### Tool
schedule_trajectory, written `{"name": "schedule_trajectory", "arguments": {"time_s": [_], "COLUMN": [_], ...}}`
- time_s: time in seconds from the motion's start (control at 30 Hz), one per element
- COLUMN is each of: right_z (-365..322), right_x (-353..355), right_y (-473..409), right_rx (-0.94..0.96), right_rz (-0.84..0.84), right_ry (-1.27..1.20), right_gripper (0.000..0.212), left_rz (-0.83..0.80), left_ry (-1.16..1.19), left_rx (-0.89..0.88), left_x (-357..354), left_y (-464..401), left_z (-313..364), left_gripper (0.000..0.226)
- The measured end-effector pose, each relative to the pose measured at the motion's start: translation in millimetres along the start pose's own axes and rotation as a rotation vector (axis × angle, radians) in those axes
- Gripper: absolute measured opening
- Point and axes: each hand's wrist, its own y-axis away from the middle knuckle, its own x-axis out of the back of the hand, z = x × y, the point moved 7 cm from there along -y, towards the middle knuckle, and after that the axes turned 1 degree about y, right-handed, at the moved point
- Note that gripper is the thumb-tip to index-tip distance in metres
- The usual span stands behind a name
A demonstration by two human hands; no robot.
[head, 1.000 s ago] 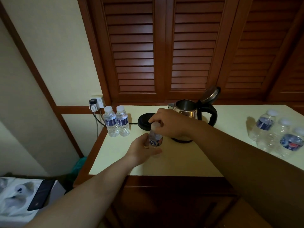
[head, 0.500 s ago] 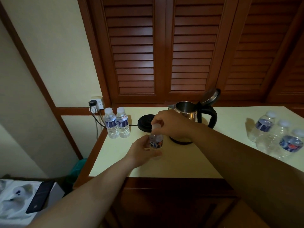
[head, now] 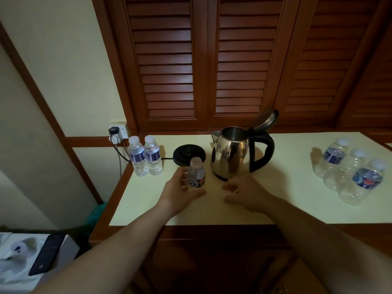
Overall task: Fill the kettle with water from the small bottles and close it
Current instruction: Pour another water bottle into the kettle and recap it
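Head view — cream bench (head: 297, 209) against louvred wooden shutters (head: 212, 60); left hand (head: 180, 192) fingers hold small bottle (head: 196, 177), right hand (head: 248, 194) fingers loosely curled, empty — kettle (head: 235, 155) lid up.

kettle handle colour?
Black, on the kettle handle of the shiny steel kettle; head view.

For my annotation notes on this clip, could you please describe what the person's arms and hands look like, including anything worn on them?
Both forearms are bare to the frame's lower edge, with no sleeve in view. The left hand and the right hand are ungloved. No watch, bracelet or ring can be made out on either wrist or on any finger, though the light is dim and the right hand is slightly blurred.
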Motion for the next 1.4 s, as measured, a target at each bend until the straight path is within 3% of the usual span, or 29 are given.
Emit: {"name": "schedule_trajectory", "arguments": {"time_s": [0.23,0.33,0.43,0.53,0.7,1.03,1.27,1.4], "right_z": [15.5,25.4,36.2,43.2,39.3,31.0,43.7,44.1], "right_x": [-5.3,31.5,73.4,105.8,127.3,118.8,112.9,113.2], "right_y": [5.2,15.3,31.0,33.0,10.2,-13.2,-28.2,-28.0], "right_rx": [-0.080,-0.189,-0.245,-0.267,-0.221,-0.185,-0.239,-0.240], "right_rz": [0.116,0.396,0.682,0.846,0.837,0.807,0.776,0.748], "right_ry": [0.058,-0.003,-0.085,-0.066,-0.076,-0.195,-0.226,-0.221], "right_gripper": [0.047,0.032,0.044,0.048,0.086,0.069,0.088,0.087], "left_rz": [0.087,0.100,0.118,0.136,0.115,0.114,0.000,-0.051], "left_ry": [0.008,0.032,0.032,0.028,0.004,-0.256,-0.431,-0.504], "left_rx": [-0.081,-0.112,-0.153,-0.209,-0.271,-0.356,-0.409,-0.452], "left_x": [-1.5,-0.2,5.5,12.3,25.3,43.8,32.3,24.7], "left_y": [-2.6,-8.0,-16.8,-25.3,-46.5,-87.6,-103.2,-110.8], "left_z": [13.7,16.5,27.0,49.5,81.1,132.9,154.4,160.8], "left_gripper": [0.045,0.043,0.044,0.045,0.041,0.050,0.056,0.054]}}
